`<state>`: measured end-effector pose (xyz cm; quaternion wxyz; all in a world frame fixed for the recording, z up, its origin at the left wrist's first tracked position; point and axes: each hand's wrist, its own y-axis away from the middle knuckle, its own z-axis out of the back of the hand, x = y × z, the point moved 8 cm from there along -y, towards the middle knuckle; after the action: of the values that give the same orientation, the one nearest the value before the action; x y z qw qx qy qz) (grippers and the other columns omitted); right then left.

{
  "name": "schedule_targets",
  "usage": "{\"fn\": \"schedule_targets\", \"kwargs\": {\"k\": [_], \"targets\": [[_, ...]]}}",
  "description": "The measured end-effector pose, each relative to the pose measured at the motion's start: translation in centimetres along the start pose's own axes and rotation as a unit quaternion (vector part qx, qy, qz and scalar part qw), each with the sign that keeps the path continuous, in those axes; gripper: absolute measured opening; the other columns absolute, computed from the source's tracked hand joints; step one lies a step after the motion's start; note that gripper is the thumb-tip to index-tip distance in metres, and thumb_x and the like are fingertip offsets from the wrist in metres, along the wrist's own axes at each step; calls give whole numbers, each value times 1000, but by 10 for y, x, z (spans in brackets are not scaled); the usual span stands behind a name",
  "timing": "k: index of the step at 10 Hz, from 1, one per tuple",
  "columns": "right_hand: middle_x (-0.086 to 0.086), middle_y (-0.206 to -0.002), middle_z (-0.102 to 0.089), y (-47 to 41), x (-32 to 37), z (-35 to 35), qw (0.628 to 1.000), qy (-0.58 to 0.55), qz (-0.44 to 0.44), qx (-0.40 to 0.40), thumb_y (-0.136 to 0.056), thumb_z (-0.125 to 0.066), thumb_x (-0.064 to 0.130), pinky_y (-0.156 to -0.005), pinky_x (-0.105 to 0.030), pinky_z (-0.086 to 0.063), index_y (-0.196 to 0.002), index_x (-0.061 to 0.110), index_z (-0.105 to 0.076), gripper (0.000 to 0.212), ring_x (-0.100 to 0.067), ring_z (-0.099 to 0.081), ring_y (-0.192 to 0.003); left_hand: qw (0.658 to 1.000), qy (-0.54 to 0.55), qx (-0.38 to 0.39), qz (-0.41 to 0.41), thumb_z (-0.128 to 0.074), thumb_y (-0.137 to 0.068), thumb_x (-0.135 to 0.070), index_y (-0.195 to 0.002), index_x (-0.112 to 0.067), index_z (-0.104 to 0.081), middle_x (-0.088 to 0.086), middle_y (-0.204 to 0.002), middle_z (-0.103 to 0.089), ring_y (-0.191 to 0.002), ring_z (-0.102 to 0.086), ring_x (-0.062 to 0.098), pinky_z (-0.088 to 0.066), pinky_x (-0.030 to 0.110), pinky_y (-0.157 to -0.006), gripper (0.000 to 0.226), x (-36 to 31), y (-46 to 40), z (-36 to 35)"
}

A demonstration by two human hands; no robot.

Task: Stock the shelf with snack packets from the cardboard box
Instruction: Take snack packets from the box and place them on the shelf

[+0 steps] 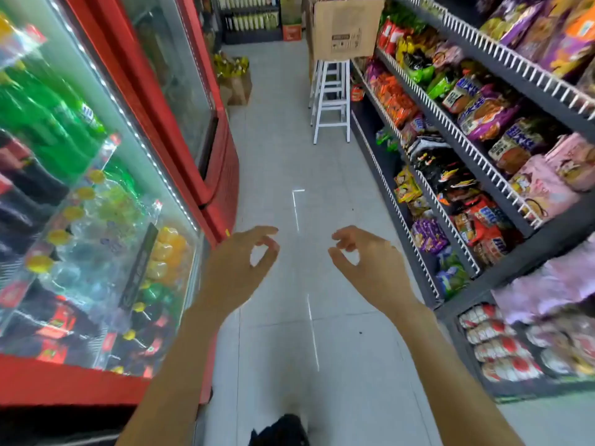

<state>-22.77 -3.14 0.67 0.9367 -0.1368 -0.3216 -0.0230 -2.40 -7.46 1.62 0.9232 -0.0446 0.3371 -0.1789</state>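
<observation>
Way out past both hands, at the far end of the aisle, sits the cardboard box (347, 29): plain brown, tall-ish, with a small printed label block on the side facing this way, and what looks like a few packets poking out of its open top (too blurry to say more). It's perched on a white stool (331, 98), right up against the shelf (450, 136). The left hand (240, 272) and right hand (363, 262) are both held out over the pale tiled floor (289, 140), apart from each other, palms roughly facing inward, fingers loosely curled with thumb and forefinger nearly meeting on each, neither one holding anything. Off to the right of the right hand runs the shelf, dark grey with white wire rails along the front edges, crammed with snack packets (483, 111) in purple, orange, green, black, red and pink, lying stacked and tilted. To the left of the left hand is a red drinks fridge (180, 123) with glass doors, green, clear and dark bottles behind them. A smaller brown box (236, 85) with yellow stuff in it sits on the floor further ahead, beside the fridge.
</observation>
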Motion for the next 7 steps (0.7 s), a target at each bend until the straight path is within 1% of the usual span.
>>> {"fn": "schedule_targets", "kwargs": {"k": [1,2,3,4,5,6,7], "targets": [[3,-101,-67,2,-21,-22,999,17,-13,27,-89,-63,29,-80,-29,-46,-113,20,-64,26,-18,-60,-95,997,0,37,68,-51,-93,-37,-124,-25,-60,-9,-117,-64,-105,-58,14,-37,19,-85,35,30,2,-24],[0,-114,-64,0,-44,-43,998,4,-34,47,-91,-62,29,-89,-35,-46,-121,18,-60,33,-21,-57,-105,991,39,41,123,-50,-95,-33,-128,-24,-58,-6,-122,-63,-110,-58,23,-35,18,-85,35,54,1,-40],[4,-113,-64,-21,-65,-58,997,-5,-62,45,-91,-61,29,-84,-27,-41,-123,20,-58,34,-16,-56,-103,984,72,29,159,-50,-96,-26,-129,-19,-57,-3,-124,-62,-111,-57,31,-32,12,-79,34,73,-14,-49],[6,-106,-66,-54,-83,-78,994,0,-91,63,-91,-61,30,-78,-22,-40,-122,21,-58,32,-12,-59,-96,975,100,44,194,-50,-96,-25,-128,-18,-57,-3,-122,-63,-108,-57,35,-34,14,-77,34,106,-49,-58],[6,-99,-68,-95,-102,-97,990,8,-119,81,-91,-61,31,-72,-21,-41,-118,22,-59,29,-10,-62,-91,982,102,36,152,-52,-95,-25,-124,-23,-60,-15,-107,-66,-91,-61,14,-41,11,-78,30,141,-92,-67],[5,-100,-68,-146,-110,-109,986,34,-140,89,-91,-61,30,-72,-20,-39,-118,21,-60,28,-11,-62,-93,987,85,58,126,-50,-94,-37,-125,-26,-57,-21,-108,-63,-100,-56,-4,-43,20,-90,33,159,-141,-67],[4,-103,-67,-199,-111,-116,985,34,-137,95,-91,-61,27,-75,-24,-45,-120,19,-60,30,-12,-60,-95,994,48,66,70,-45,-92,-40,-127,-27,-56,-17,-114,-63,-106,-53,3,-39,22,-92,39,165,-208,-61]]}}
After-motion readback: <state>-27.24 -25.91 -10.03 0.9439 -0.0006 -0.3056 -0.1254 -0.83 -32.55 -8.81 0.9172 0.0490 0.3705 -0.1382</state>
